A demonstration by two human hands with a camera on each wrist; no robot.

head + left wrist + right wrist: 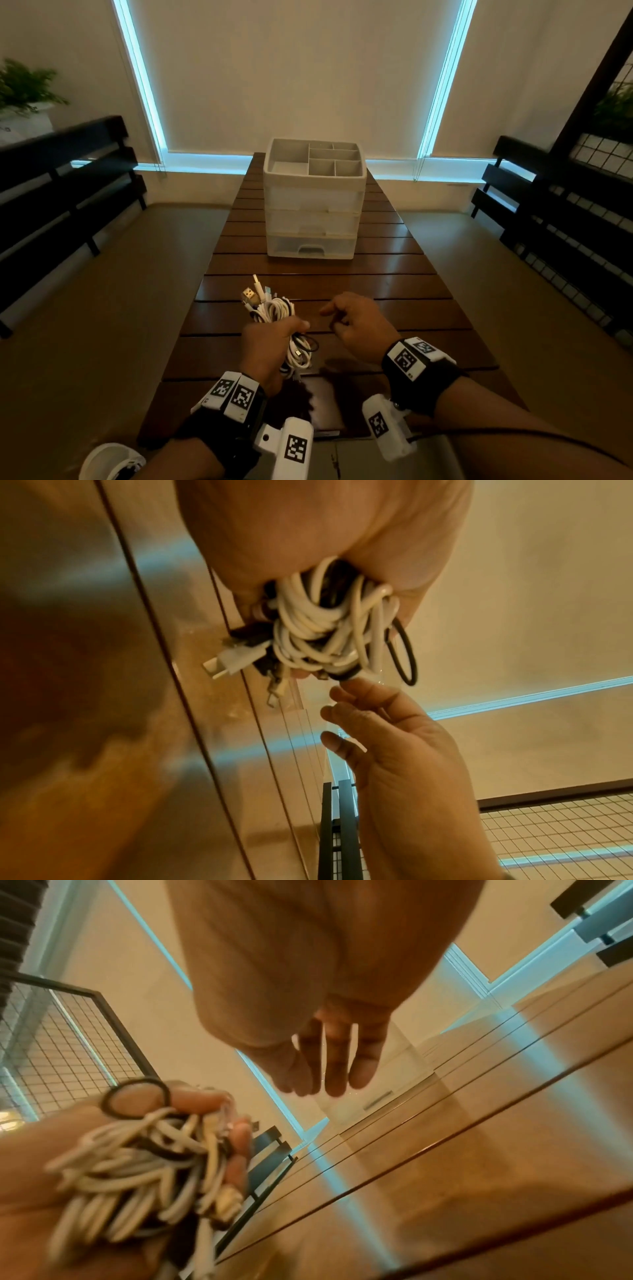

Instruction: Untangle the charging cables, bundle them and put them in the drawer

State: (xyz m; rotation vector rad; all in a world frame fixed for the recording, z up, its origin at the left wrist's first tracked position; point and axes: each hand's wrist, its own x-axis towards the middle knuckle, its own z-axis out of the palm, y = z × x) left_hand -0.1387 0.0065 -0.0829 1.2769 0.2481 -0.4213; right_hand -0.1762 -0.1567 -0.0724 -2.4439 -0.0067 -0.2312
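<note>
A person stands at the near end of a long slatted wooden surface point(359, 284), seen from a camera on the head looking down at both wrists. The left hand point(270, 346) is closed in a fist around the middle of a coiled bundle of charging cables point(274, 310), mostly white with a few dark strands, held just above the surface. Gripping at the waist of the coil appears to keep the loops from springing apart; the plug ends point(253, 293), one a gold-coloured USB plug, fan out above the fist, and more loops hang below it. A black elastic band point(404, 654) sits at the side of the bundle, looped near the left fingers, probably there as a tie for the coil, though whether it already circles the cables cannot be told. The right hand point(356, 323) is just beside the bundle, apart from it and holding nothing, its fingers loosely bent toward the cables, as if placed to tuck in a stray end or stretch the band. Well beyond the hands, in the middle of the surface, stands a white plastic drawer unit point(313, 198) with three drawers, all closed, and a divided tray on top. The bottom drawer point(311, 246) shows a handle facing the person. Judging from this, bundling is nearly finished and stowing is not yet begun.
</note>
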